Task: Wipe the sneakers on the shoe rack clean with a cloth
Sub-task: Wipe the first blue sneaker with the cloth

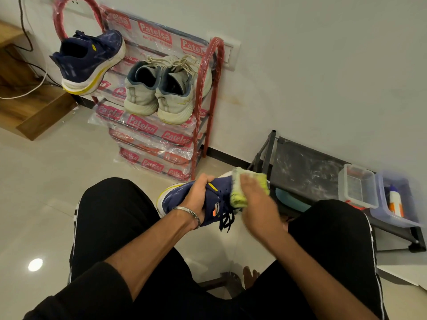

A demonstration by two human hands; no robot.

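My left hand (198,199) grips a navy sneaker (217,192) with a white-and-yellow sole above my knees, fingers curled over its upper. My right hand (256,202), blurred, presses a yellow-green cloth (242,192) against the shoe's front part; its fingers lie over the cloth. The matching navy sneaker (90,61) sits on the top left of the red shoe rack (208,93). A pair of pale grey sneakers (161,88) stands beside it on the same shelf, heels toward me.
The rack's lower shelves are wrapped in printed plastic (150,139). A low black stand (305,167) at right carries two clear plastic boxes (358,185), one with a bottle (396,202). Wooden furniture (27,107) and cables lie at far left. My black-trousered legs fill the foreground.
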